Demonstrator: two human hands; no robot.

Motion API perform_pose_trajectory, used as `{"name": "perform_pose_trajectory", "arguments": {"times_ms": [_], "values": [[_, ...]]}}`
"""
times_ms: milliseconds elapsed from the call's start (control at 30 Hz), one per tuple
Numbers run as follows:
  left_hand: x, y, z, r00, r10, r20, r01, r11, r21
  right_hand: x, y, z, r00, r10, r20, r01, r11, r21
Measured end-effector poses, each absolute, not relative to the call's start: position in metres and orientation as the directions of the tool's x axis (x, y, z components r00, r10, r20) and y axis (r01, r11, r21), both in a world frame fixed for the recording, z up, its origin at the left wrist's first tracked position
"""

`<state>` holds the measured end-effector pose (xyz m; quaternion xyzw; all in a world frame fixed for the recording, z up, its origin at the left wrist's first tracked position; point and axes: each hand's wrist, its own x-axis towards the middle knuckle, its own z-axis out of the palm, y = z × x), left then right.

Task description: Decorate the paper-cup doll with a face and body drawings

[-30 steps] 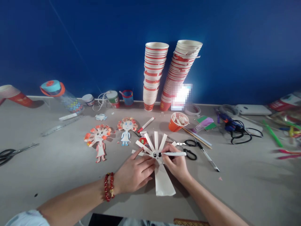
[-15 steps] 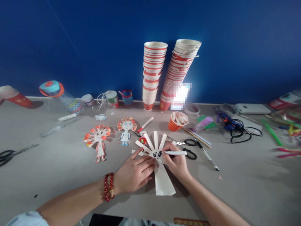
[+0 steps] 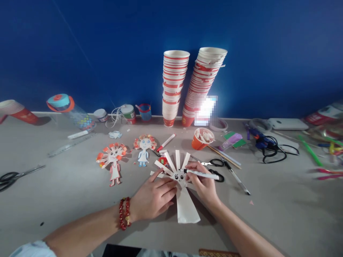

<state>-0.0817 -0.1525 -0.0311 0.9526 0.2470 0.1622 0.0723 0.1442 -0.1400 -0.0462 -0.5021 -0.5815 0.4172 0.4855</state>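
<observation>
In front of me lies a white paper cut-out (image 3: 187,207) with strips fanning out at the top and a face with black eyes drawn in its middle. My left hand (image 3: 154,198) rests on its left side, fingers stretched out flat. Between the fingers of my right hand (image 3: 203,184) is a white marker (image 3: 202,174), its black tip at the top of the drawn face. Two finished-looking paper figures lie to the left, one with a red-edged dress (image 3: 114,167) and one outlined in blue (image 3: 143,153).
Two tall stacks of paper cups (image 3: 174,89) stand against the blue wall. An orange cup of paper scraps (image 3: 201,141), black-handled scissors (image 3: 216,162), a pen (image 3: 238,180) and a glue gun (image 3: 258,139) lie to the right. Another pair of scissors (image 3: 16,175) is far left.
The marker has tilted, its back end dropping and its tip rising slightly from the eye to the top of the face. My left hand stays in place.
</observation>
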Motion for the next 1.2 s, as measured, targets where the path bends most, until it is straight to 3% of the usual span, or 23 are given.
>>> {"name": "perform_pose_trajectory", "arguments": {"times_ms": [167,1200], "values": [[-0.0816,-0.1524,-0.0309,0.828,0.489,0.274,0.439,-0.87,0.226,0.1504,-0.1363,-0.0426,-0.059,0.983,0.174,0.282,0.184,-0.942],[-0.0812,-0.1529,-0.0289,0.822,0.503,0.269,0.451,-0.862,0.232,0.1489,-0.1357,-0.0422,-0.111,0.983,0.149,0.359,0.179,-0.916]]}}
